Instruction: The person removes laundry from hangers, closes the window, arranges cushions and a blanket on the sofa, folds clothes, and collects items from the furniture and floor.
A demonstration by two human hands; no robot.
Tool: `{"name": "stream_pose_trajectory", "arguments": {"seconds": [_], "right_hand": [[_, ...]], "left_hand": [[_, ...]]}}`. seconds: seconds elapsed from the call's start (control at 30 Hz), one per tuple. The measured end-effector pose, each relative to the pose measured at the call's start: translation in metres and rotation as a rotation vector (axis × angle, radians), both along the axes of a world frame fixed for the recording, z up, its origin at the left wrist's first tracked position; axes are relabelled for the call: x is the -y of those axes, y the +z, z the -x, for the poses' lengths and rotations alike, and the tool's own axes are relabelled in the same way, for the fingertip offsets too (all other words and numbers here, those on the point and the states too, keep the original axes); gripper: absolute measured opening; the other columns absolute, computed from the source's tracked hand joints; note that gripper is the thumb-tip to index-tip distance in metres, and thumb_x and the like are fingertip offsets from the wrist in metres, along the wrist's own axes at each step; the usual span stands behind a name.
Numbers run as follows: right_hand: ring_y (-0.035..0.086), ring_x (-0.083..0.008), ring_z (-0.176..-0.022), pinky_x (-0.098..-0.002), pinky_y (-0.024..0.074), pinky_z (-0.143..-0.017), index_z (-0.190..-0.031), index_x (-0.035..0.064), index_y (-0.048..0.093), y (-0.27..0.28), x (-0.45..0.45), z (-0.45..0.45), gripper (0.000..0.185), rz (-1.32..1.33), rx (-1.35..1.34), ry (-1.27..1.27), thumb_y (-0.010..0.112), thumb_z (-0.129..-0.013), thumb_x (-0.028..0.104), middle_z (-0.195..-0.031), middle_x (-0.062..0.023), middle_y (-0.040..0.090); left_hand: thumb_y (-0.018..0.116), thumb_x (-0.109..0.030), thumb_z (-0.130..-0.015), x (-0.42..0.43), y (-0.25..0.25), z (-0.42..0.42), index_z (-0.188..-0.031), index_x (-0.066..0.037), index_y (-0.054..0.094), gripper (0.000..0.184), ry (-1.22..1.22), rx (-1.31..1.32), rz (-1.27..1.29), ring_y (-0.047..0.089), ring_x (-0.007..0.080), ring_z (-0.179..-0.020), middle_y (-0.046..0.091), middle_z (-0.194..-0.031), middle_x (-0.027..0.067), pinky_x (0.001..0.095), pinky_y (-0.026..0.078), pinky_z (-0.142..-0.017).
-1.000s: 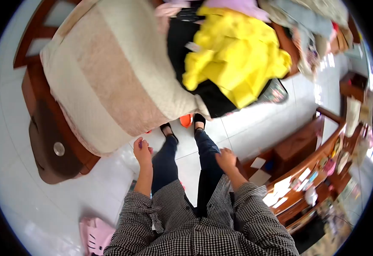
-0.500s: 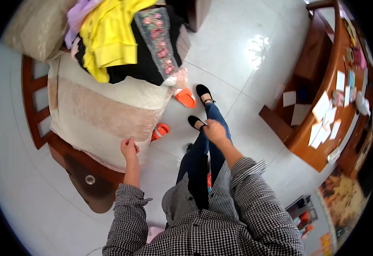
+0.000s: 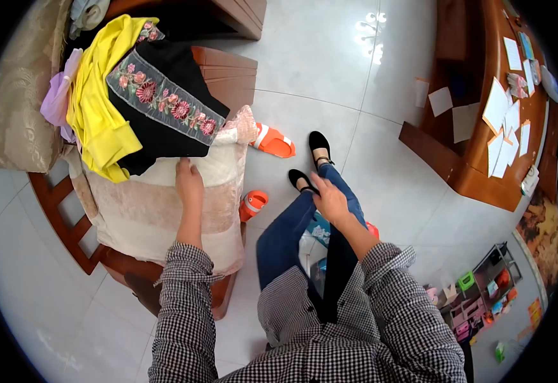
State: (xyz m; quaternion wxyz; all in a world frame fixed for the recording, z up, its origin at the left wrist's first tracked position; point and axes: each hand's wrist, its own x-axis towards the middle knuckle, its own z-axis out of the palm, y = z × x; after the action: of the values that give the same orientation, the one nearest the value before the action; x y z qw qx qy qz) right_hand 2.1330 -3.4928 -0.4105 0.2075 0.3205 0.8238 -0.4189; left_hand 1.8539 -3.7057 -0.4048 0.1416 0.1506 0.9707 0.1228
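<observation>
My left hand [image 3: 189, 182] is over the cream and tan plush cover [image 3: 164, 210], its fingertips at the lower edge of a black garment [image 3: 157, 124] with a floral embroidered band. Whether they touch the cloth I cannot tell. Its fingers look apart, with nothing visible in them. My right hand [image 3: 332, 201] hangs in front of my jeans, fingers stretched out and holding nothing. Beside the black garment lies a yellow garment [image 3: 103, 115], with a lilac cloth [image 3: 60, 96] at its left.
An orange slipper [image 3: 274, 142] and a second orange slipper [image 3: 253, 204] lie on the tiled floor by the covered seat. A curved wooden desk [image 3: 470, 175] with papers [image 3: 499, 127] stands at the right. A rack of small items [image 3: 483, 293] is at lower right.
The view has shifted, and I am closer to the clothes. My left hand has reached forward to the black garment's edge. My right hand's fingers have opened from a loose curl.
</observation>
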Motion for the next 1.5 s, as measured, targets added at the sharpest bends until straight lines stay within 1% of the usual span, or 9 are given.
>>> {"name": "stream_pose_trajectory", "arguments": {"seconds": [0.33,0.63,0.83,0.87,1.0,1.1,1.3,1.4,1.5], "right_hand": [[0.029,-0.0333,-0.122,-0.0451,0.0337,-0.094,-0.129,0.0101,0.03,-0.061,0.068,0.221,0.08,-0.111,-0.118,-0.01,0.072,-0.061,0.018,-0.136,-0.017,0.027],[0.059,-0.0297,-0.087,-0.0363,0.0458,-0.074,-0.095,0.0017,0.062,-0.108,0.016,0.212,0.044,0.768,0.004,0.028,0.066,-0.066,0.034,-0.089,-0.0186,0.062],[0.054,-0.0332,-0.096,-0.0395,0.044,-0.079,-0.104,0.0036,0.055,-0.107,0.018,0.236,0.049,0.091,0.117,0.109,0.062,-0.068,0.036,-0.101,-0.0203,0.058],[0.053,-0.0357,-0.094,-0.042,0.0431,-0.078,-0.105,0.0029,0.054,-0.188,0.025,0.199,0.05,-0.074,-0.038,0.107,0.063,-0.067,0.034,-0.098,-0.0211,0.057],[0.052,-0.0341,-0.095,-0.0391,0.0429,-0.079,-0.114,0.0023,0.049,-0.072,0.033,0.163,0.056,-0.042,-0.025,-0.114,0.067,-0.067,0.028,-0.103,-0.0199,0.054],[0.056,-0.0369,-0.083,-0.0404,0.0448,-0.07,-0.091,-0.0008,0.057,-0.017,0.029,0.125,0.033,-0.046,0.076,-0.057,0.057,-0.07,0.025,-0.085,-0.0214,0.059],[0.059,-0.0303,-0.079,-0.0367,0.0461,-0.07,-0.092,0.0038,0.06,0.059,0.041,0.111,0.036,0.013,0.155,0.031,0.061,-0.071,0.033,-0.082,-0.0164,0.062],[0.06,-0.0186,-0.072,-0.0309,0.0469,-0.067,-0.095,0.0024,0.06,0.101,0.055,0.141,0.025,0.138,-0.098,-0.119,0.06,-0.077,0.019,-0.076,-0.0107,0.063],[0.054,-0.0099,-0.059,-0.0233,0.045,-0.055,-0.094,-0.0022,0.06,0.155,0.047,0.208,0.02,0.298,-0.229,-0.337,0.054,-0.082,0.012,-0.068,-0.0044,0.059]], "left_hand": [[0.058,-0.02,-0.077,0.04,-0.071,0.068,-0.103,-0.003,0.056,0.031,-0.411,-0.147,0.007,0.052,0.0318,-0.099,0.058,-0.104,0.0137,0.039,0.042,-0.081],[0.058,-0.024,-0.079,0.048,-0.042,0.092,-0.106,-0.003,0.054,0.034,-0.372,-0.101,-0.282,0.047,0.03,-0.105,0.054,-0.107,0.0136,0.0357,0.038,-0.088],[0.059,-0.026,-0.078,0.046,-0.077,0.121,-0.107,-0.004,0.053,0.037,-0.308,-0.045,-0.123,0.046,0.0296,-0.106,0.053,-0.11,0.0133,0.0351,0.037,-0.088],[0.059,-0.026,-0.077,0.046,-0.078,0.119,-0.108,-0.004,0.053,0.038,-0.295,-0.043,-0.138,0.046,0.0295,-0.107,0.053,-0.11,0.0133,0.035,0.037,-0.089],[0.06,-0.027,-0.077,0.047,-0.1,0.085,-0.109,-0.005,0.052,0.04,-0.269,-0.157,-0.272,0.045,0.0292,-0.108,0.052,-0.112,0.0131,0.0345,0.037,-0.089],[0.061,-0.031,-0.073,0.039,0.011,0.048,-0.102,-0.01,0.055,0.036,0.253,0.637,-0.11,0.057,0.0345,-0.081,0.061,-0.085,0.0171,0.0402,0.045,-0.071],[0.056,-0.015,-0.075,0.172,0.046,-0.09,-0.087,-0.004,0.06,0.017,0.761,0.493,-0.516,0.06,0.0221,-0.08,0.063,-0.082,0.0121,0.0311,0.045,-0.072],[0.055,-0.01,-0.079,0.235,0.071,-0.117,-0.089,-0.009,0.058,0.011,1.248,0.524,-0.533,0.048,0.0159,-0.045,0.055,-0.068,0.0065,0.0284,0.037,-0.035],[0.044,-0.003,-0.079,0.279,0.107,-0.118,-0.094,-0.007,0.055,0.019,1.387,0.456,-0.543,0.045,0.0158,-0.041,0.054,-0.068,0.0079,0.0284,0.035,-0.033]]}}
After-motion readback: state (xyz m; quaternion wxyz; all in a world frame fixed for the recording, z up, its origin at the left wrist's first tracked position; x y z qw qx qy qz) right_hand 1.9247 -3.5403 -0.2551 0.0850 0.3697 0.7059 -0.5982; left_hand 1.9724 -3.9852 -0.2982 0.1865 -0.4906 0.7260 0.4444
